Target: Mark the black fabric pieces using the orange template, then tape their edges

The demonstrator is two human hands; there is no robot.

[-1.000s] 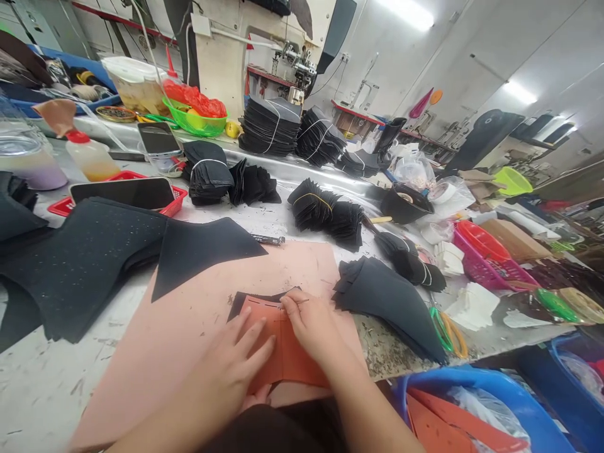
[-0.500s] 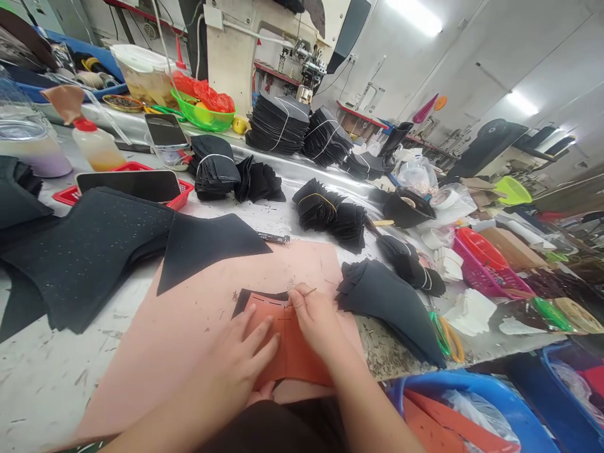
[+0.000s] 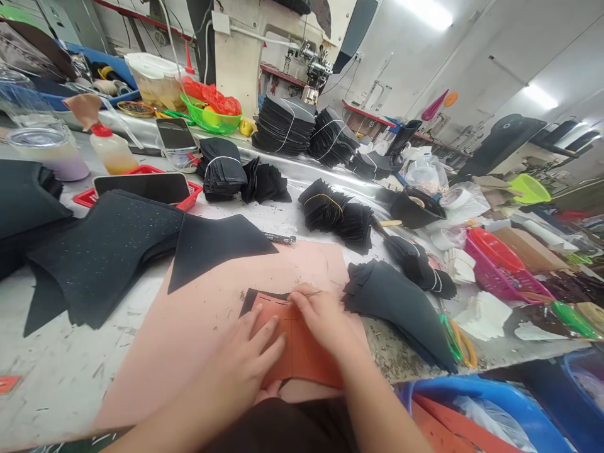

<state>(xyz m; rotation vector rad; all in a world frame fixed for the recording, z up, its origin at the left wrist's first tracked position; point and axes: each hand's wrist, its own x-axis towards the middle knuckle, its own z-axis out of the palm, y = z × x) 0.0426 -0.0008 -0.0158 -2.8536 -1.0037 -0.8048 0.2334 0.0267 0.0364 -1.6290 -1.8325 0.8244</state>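
Note:
An orange template (image 3: 302, 358) with short dark slots near its top edge lies over a black piece (image 3: 249, 303), whose corner and upper rim stick out. My left hand (image 3: 252, 352) presses on the template's left side with fingers spread and holds nothing. At the top edge, my right hand (image 3: 321, 311) pinches a thin stick (image 3: 313, 292), with its tip hidden by the fingers. Both pieces rest on a pink sheet (image 3: 189, 333) on the bench.
Black cut pieces (image 3: 113, 245) lie at left, and another stack (image 3: 401, 308) at right beside scissors (image 3: 460, 343). Tied black bundles (image 3: 285, 123) stand behind. A marker (image 3: 280, 238) lies past the sheet. A blue bin (image 3: 500, 402) sits below the right edge.
The view has shifted slightly, so the bench appears farther right. My right hand's stick lies flatter at the template's top edge. My left hand stays on the template.

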